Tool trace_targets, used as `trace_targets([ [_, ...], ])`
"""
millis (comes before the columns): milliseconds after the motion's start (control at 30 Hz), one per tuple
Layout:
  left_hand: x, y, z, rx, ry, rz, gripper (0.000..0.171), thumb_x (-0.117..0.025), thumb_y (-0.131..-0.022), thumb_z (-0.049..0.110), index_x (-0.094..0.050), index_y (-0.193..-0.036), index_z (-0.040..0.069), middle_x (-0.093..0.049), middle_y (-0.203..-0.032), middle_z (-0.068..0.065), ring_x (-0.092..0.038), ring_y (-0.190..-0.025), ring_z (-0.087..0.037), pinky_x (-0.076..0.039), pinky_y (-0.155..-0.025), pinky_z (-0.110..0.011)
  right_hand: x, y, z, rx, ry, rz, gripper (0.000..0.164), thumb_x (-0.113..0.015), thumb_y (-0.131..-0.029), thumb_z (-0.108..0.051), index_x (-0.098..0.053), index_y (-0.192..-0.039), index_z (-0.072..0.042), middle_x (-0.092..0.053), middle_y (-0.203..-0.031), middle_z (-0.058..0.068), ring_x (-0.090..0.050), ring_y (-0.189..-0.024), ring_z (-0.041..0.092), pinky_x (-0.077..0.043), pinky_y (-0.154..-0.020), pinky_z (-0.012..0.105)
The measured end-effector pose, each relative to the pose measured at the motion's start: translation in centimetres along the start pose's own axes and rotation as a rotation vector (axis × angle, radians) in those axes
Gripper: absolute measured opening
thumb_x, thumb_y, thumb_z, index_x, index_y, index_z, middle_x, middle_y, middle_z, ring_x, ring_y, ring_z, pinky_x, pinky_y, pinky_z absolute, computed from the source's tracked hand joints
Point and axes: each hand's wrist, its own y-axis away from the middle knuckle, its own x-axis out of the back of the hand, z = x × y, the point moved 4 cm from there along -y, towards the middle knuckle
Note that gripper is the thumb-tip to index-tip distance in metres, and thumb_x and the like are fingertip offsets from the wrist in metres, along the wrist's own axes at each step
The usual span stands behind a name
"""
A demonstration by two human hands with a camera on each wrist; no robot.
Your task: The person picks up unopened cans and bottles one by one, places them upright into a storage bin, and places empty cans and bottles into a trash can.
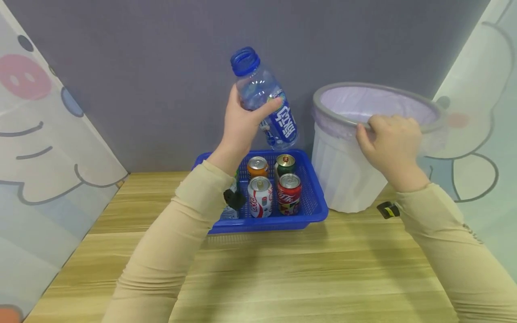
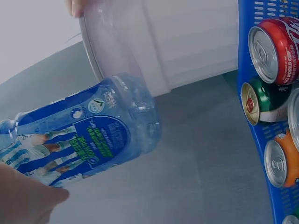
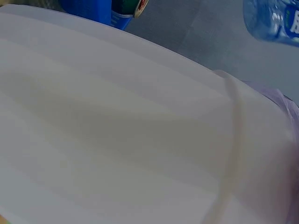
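Note:
A clear plastic bottle (image 1: 282,123) with a blue label and an uncapped blue neck is held tilted by my left hand (image 1: 238,121), above the back of the blue basket. In the left wrist view the bottle (image 2: 135,116) looks see-through, with its base toward the bin. My right hand (image 1: 393,146) grips the near rim of a white trash bin (image 1: 343,170), fingers over the edge and thumb outside. A thin liner bag (image 1: 339,131) is folded over that rim. The bin leans slightly; its bottom inside is hidden.
On the wooden table, the blue basket (image 1: 258,227) holds a white can (image 1: 260,197), a red can (image 1: 289,195), an orange can (image 1: 257,167), a green can (image 1: 285,163) and a bottle partly hidden by my left sleeve. A grey wall (image 1: 161,89) stands behind; cartoon-printed panels flank both sides.

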Motion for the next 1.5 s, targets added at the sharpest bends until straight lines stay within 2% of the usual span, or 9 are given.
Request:
trace_targets([
  [200, -1.7, 0.2, 0.9, -0.150, 0.130, -0.037, 0.067, -0.072, -0.080, 0.002, -0.038, -0.137, 0.015, -0.054, -0.130, -0.006, -0.054, -0.118, -0.017, -0.045, -0.098, -0.026, -0.1, 0.0, 0.2, -0.013, -0.006, 0.015, 0.047, -0.040, -0.089, -0.037, -0.048, -0.061, -0.001, -0.043, -0.048, 0.014, -0.038, -0.044, 0.035, -0.024, -0.047, 0.045],
  [300, -2.6, 0.3, 1.1, -0.173, 0.187, -0.040, 0.067, -0.070, -0.080, -0.002, -0.038, -0.136, 0.014, -0.054, -0.130, -0.007, -0.055, -0.118, -0.017, -0.046, -0.097, -0.023, -0.1, 0.1, 0.4, -0.014, 0.001, 0.008, 0.047, -0.039, -0.089, -0.037, -0.048, -0.061, -0.001, -0.042, -0.048, 0.013, -0.037, -0.044, 0.034, -0.024, -0.048, 0.044],
  [533, -4.4, 0.2, 1.8, -0.243, 0.270, -0.094, 0.069, -0.066, -0.081, -0.009, -0.033, -0.139, 0.008, -0.051, -0.131, -0.014, -0.055, -0.116, -0.018, -0.046, -0.097, -0.024, 0.1, 0.4, 0.4, -0.017, 0.009, -0.007, 0.047, -0.039, -0.090, -0.038, -0.047, -0.061, -0.002, -0.041, -0.048, 0.012, -0.036, -0.044, 0.034, -0.023, -0.048, 0.043],
  [700, -5.6, -0.1, 2.2, -0.251, 0.280, -0.128, 0.074, -0.067, -0.078, -0.012, -0.032, -0.139, 0.008, -0.050, -0.134, -0.014, -0.054, -0.118, -0.017, -0.045, -0.097, -0.022, 0.2, 0.4, 0.3, -0.023, 0.006, 0.007, 0.047, -0.039, -0.089, -0.038, -0.048, -0.062, -0.001, -0.042, -0.048, 0.013, -0.037, -0.045, 0.035, -0.023, -0.048, 0.044],
  [833, -6.4, -0.3, 1.8, -0.256, 0.285, -0.147, 0.075, -0.067, -0.076, -0.015, -0.032, -0.139, 0.005, -0.049, -0.135, -0.016, -0.054, -0.120, -0.019, -0.044, -0.098, -0.021, 0.3, 0.2, 0.2, -0.026, 0.009, 0.011, 0.047, -0.039, -0.090, -0.039, -0.047, -0.062, -0.001, -0.043, -0.049, 0.014, -0.037, -0.045, 0.035, -0.024, -0.049, 0.045],
  [1000, -7.3, -0.6, 1.2, -0.265, 0.338, -0.149, 0.076, -0.066, -0.074, -0.019, -0.032, -0.137, 0.003, -0.049, -0.135, -0.018, -0.054, -0.120, -0.019, -0.044, -0.098, -0.021, 0.5, 0.2, 0.1, -0.026, 0.009, 0.006, 0.048, -0.038, -0.090, -0.038, -0.049, -0.063, -0.001, -0.046, -0.050, 0.015, -0.040, -0.046, 0.036, -0.026, -0.050, 0.046],
  [1267, -8.0, -0.8, 0.2, -0.247, 0.365, -0.098, 0.083, -0.068, -0.071, -0.020, -0.026, -0.137, 0.009, -0.046, -0.134, -0.013, -0.052, -0.120, -0.016, -0.044, -0.098, -0.020, 0.4, 0.1, -0.4, -0.013, 0.000, 0.004, 0.048, -0.039, -0.090, -0.038, -0.050, -0.064, 0.000, -0.048, -0.051, 0.016, -0.042, -0.047, 0.037, -0.027, -0.050, 0.045],
  [1333, -7.8, -0.7, 0.2, -0.245, 0.345, -0.095, 0.082, -0.069, -0.071, -0.019, -0.027, -0.136, 0.008, -0.047, -0.133, -0.012, -0.052, -0.120, -0.015, -0.044, -0.098, -0.020, 0.4, 0.0, -0.6, -0.012, -0.002, -0.001, 0.048, -0.039, -0.091, -0.039, -0.049, -0.063, -0.001, -0.047, -0.050, 0.016, -0.042, -0.047, 0.036, -0.026, -0.049, 0.045],
  [1500, -7.2, -0.3, 0.5, -0.237, 0.230, -0.109, 0.070, -0.070, -0.077, -0.008, -0.033, -0.133, 0.006, -0.051, -0.130, -0.012, -0.054, -0.118, -0.015, -0.044, -0.097, -0.019, 0.3, -0.1, -1.0, -0.006, -0.003, -0.020, 0.049, -0.037, -0.091, -0.039, -0.047, -0.062, -0.002, -0.045, -0.049, 0.014, -0.040, -0.046, 0.034, -0.025, -0.048, 0.042],
])
